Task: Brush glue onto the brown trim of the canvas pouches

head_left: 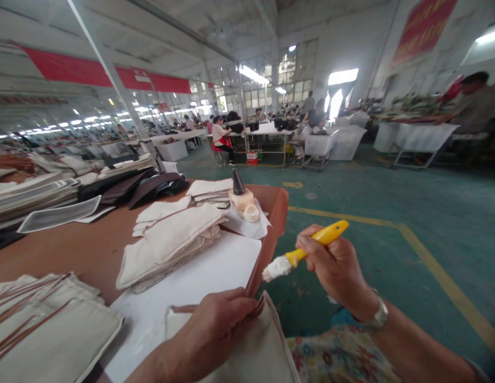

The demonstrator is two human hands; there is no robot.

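Slanting just off the table's (91, 242) right edge, a yellow-handled brush (295, 257) with thickly white-caked bristles (277, 268) sits clamped in the right hand's (337, 268) fingers. By that edge's near end, the left hand (217, 324) has its thumb and fingers clamped on the brown-trimmed rim of a flat cream panel (263, 351). Beyond, smooth white paper (221, 266) borders stacked, seam-edged cream pieces (179, 234); towards the far right corner, a black cone (238, 183) tops a blotchy, rounded container (243, 204).
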